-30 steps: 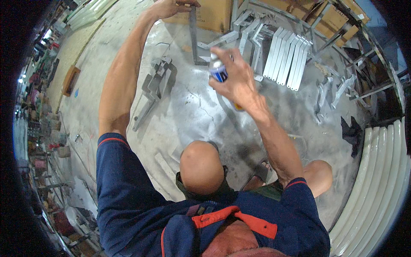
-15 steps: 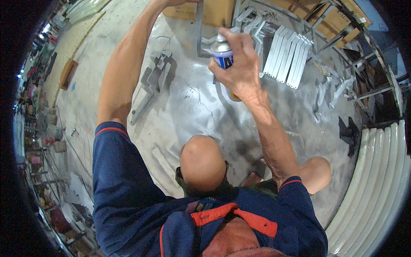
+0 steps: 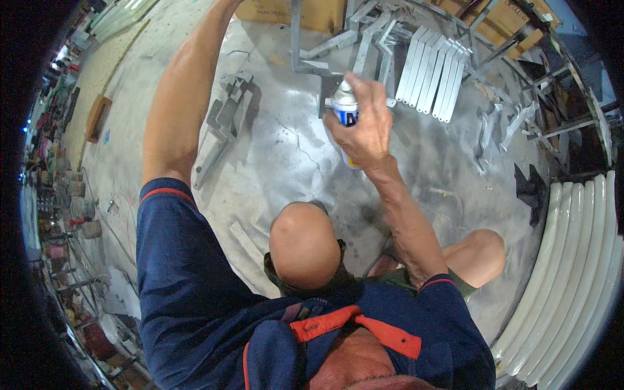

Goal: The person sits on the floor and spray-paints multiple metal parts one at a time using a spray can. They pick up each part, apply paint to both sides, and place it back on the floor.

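My right hand (image 3: 364,123) is wrapped round a spray can (image 3: 348,116) with a white and blue label, held upright above the floor. The index finger lies on the nozzle at its top. Just beyond the can stands a grey metal frame piece (image 3: 296,39) with a bent foot. My left forearm (image 3: 182,97) stretches up to the top edge, and the left hand is cut off there. Several silver-painted flat metal bars (image 3: 432,75), bent at one end, lie in a row right of the can. More angled metal brackets (image 3: 374,42) lie behind it.
Dark grey metal pieces (image 3: 227,123) lie on the concrete floor to the left. A cardboard box (image 3: 292,16) stands at the far side. Metal racking (image 3: 565,71) and long pale wrapped tubes (image 3: 572,260) line the right. A brown block (image 3: 98,117) lies far left.
My right hand and the spray can have come slightly nearer and to the right. The left hand, partly visible before at the top edge, has gone out of view.
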A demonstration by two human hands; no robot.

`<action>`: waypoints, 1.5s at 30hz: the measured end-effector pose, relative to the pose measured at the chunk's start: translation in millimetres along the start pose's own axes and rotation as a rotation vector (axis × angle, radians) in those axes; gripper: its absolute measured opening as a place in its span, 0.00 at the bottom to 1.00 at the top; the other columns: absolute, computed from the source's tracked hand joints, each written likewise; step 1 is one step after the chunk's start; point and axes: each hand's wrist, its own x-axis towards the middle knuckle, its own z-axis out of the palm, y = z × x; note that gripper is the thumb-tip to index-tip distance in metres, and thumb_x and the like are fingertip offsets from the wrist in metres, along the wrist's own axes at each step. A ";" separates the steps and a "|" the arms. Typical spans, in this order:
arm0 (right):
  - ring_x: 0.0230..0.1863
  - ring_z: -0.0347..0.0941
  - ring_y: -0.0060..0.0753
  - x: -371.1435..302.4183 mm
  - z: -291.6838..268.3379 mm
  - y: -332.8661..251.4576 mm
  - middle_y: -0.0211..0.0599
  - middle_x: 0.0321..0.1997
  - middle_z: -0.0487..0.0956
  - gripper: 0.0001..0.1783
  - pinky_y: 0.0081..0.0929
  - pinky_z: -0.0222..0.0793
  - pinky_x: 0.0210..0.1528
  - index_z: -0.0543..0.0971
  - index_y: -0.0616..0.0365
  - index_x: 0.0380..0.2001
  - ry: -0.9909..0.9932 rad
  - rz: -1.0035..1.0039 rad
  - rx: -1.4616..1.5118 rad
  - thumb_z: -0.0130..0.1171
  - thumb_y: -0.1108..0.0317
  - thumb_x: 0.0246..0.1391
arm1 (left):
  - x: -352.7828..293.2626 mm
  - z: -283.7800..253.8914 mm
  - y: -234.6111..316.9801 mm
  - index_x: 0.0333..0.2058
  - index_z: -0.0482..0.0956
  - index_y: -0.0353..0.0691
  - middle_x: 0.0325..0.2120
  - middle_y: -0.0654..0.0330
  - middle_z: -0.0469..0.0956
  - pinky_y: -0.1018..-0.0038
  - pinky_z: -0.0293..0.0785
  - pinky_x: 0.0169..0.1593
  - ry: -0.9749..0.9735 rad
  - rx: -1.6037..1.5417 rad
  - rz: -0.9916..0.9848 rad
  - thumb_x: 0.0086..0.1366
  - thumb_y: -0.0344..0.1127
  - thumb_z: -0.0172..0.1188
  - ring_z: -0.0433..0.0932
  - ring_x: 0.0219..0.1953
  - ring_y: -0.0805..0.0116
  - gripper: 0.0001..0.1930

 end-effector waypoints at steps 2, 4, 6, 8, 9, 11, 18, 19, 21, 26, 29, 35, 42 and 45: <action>0.48 0.81 0.49 2.9 -5.5 4.5 0.47 0.52 0.75 0.43 0.46 0.83 0.44 0.76 0.48 0.64 0.055 -0.010 -0.033 0.76 0.70 0.40 | 1.2 -1.6 0.6 0.53 0.90 0.53 0.46 0.62 0.91 0.67 0.82 0.53 0.003 -0.033 -0.006 0.71 0.41 0.68 0.88 0.46 0.70 0.14; 0.44 0.82 0.53 -5.1 -7.0 8.9 0.49 0.53 0.74 0.43 0.47 0.83 0.42 0.75 0.48 0.64 0.002 -0.013 -0.017 0.76 0.70 0.40 | 3.5 -2.6 1.7 0.53 0.90 0.53 0.46 0.63 0.90 0.68 0.82 0.54 0.001 -0.076 -0.039 0.71 0.42 0.68 0.88 0.46 0.70 0.14; 0.43 0.82 0.60 -22.4 -4.5 12.2 0.53 0.54 0.73 0.43 0.53 0.82 0.42 0.75 0.45 0.65 -0.051 0.001 0.035 0.76 0.67 0.41 | 6.0 -3.2 2.5 0.53 0.90 0.53 0.47 0.64 0.90 0.68 0.81 0.54 -0.007 -0.126 -0.106 0.71 0.43 0.68 0.87 0.47 0.71 0.14; 0.42 0.81 0.60 -43.6 -0.7 13.8 0.51 0.51 0.72 0.43 0.52 0.82 0.41 0.75 0.45 0.65 -0.080 0.015 0.017 0.75 0.68 0.41 | 8.4 -3.3 1.5 0.53 0.90 0.52 0.47 0.64 0.90 0.68 0.81 0.54 0.012 -0.091 -0.085 0.70 0.43 0.69 0.87 0.47 0.71 0.15; 0.42 0.81 0.60 -53.3 1.4 13.8 0.51 0.50 0.72 0.43 0.52 0.82 0.40 0.75 0.45 0.65 -0.140 0.063 0.005 0.75 0.69 0.41 | 9.7 -3.2 0.2 0.53 0.90 0.52 0.47 0.64 0.90 0.69 0.81 0.54 0.021 -0.072 -0.076 0.70 0.43 0.69 0.87 0.47 0.72 0.15; 0.40 0.81 0.59 -63.5 4.1 13.0 0.49 0.47 0.71 0.42 0.51 0.82 0.40 0.75 0.45 0.64 -0.246 0.154 -0.010 0.75 0.69 0.41 | 11.4 -1.5 -4.8 0.53 0.90 0.51 0.47 0.63 0.90 0.69 0.82 0.54 0.033 -0.102 -0.088 0.69 0.44 0.70 0.87 0.47 0.72 0.16; 0.46 0.81 0.55 -8.5 -4.9 14.4 0.50 0.52 0.74 0.41 0.50 0.82 0.46 0.75 0.48 0.64 0.107 -0.061 0.059 0.76 0.67 0.42 | 20.5 6.5 -18.0 0.53 0.90 0.52 0.46 0.66 0.90 0.70 0.82 0.50 0.031 -0.237 -0.091 0.69 0.43 0.70 0.86 0.46 0.73 0.16; 0.46 0.81 0.52 0.8 -7.9 17.9 0.49 0.52 0.75 0.41 0.48 0.82 0.46 0.75 0.50 0.64 0.093 -0.023 0.021 0.76 0.68 0.42 | 20.7 6.0 -16.9 0.54 0.90 0.52 0.46 0.66 0.90 0.70 0.83 0.48 0.022 -0.222 -0.116 0.69 0.44 0.70 0.86 0.46 0.74 0.16; 0.47 0.81 0.47 7.5 -12.2 25.7 0.47 0.51 0.75 0.39 0.46 0.82 0.47 0.75 0.52 0.63 0.090 -0.008 0.011 0.76 0.69 0.44 | 19.9 3.8 -12.4 0.55 0.90 0.52 0.46 0.67 0.90 0.70 0.83 0.46 0.003 -0.193 -0.165 0.69 0.44 0.70 0.86 0.46 0.75 0.17; 0.46 0.81 0.47 -36.8 -7.2 46.0 0.45 0.48 0.74 0.40 0.44 0.83 0.45 0.75 0.50 0.63 -0.041 0.063 -0.019 0.75 0.69 0.43 | 14.0 2.2 -4.9 0.56 0.89 0.50 0.47 0.67 0.89 0.69 0.84 0.43 0.034 -0.291 -0.243 0.69 0.44 0.70 0.85 0.45 0.75 0.18; 0.45 0.81 0.48 -70.4 0.5 51.1 0.44 0.46 0.74 0.39 0.44 0.82 0.44 0.76 0.51 0.62 -0.228 0.200 -0.051 0.75 0.70 0.42 | 12.2 3.8 -12.9 0.55 0.89 0.49 0.47 0.67 0.89 0.70 0.83 0.43 0.066 -0.322 -0.237 0.69 0.43 0.70 0.85 0.45 0.74 0.18; 0.47 0.80 0.49 -38.9 -10.7 57.3 0.46 0.49 0.75 0.40 0.46 0.80 0.48 0.76 0.53 0.62 0.041 0.145 -0.015 0.76 0.70 0.41 | 14.1 10.8 -43.1 0.56 0.88 0.54 0.50 0.69 0.88 0.60 0.83 0.47 0.073 -0.382 -0.286 0.70 0.45 0.70 0.83 0.51 0.68 0.18; 0.48 0.79 0.44 2.5 -17.8 66.3 0.45 0.49 0.76 0.40 0.42 0.79 0.50 0.75 0.54 0.63 0.137 0.040 0.059 0.76 0.71 0.43 | 9.7 12.0 -57.5 0.61 0.85 0.59 0.55 0.64 0.85 0.44 0.81 0.56 0.056 -0.372 -0.334 0.70 0.51 0.68 0.80 0.58 0.57 0.22; 0.47 0.80 0.44 -26.2 -0.8 73.5 0.45 0.49 0.76 0.40 0.43 0.82 0.47 0.75 0.53 0.63 0.078 0.024 0.034 0.77 0.69 0.42 | 8.8 12.4 -62.8 0.62 0.84 0.60 0.57 0.64 0.84 0.41 0.79 0.58 0.058 -0.351 -0.355 0.71 0.53 0.67 0.79 0.59 0.54 0.23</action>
